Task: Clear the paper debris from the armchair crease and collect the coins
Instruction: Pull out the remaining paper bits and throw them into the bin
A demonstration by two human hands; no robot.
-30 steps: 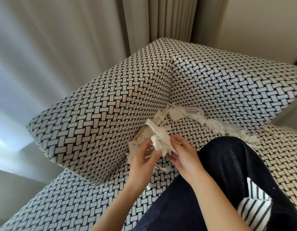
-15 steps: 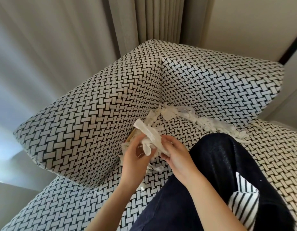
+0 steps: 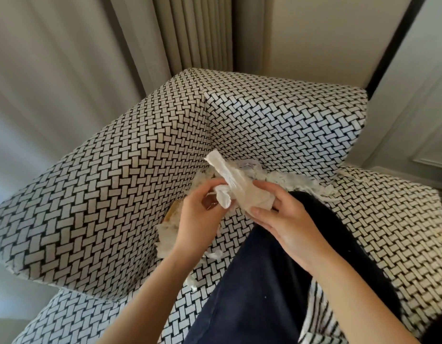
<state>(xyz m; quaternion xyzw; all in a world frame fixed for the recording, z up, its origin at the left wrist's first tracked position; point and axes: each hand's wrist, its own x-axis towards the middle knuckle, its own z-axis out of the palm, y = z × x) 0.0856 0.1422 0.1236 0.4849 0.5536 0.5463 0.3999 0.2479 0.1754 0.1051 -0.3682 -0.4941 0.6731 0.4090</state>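
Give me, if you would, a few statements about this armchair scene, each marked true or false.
1. The left hand and the right hand both hold a wad of white paper over the armchair. True.
2. The crease below the backrest has been cleared of paper. False: paper shreds line it.
3. The armchair fabric is plain grey. False: it has a black and white woven pattern.
4. A leg in dark trousers lies on the seat. True.
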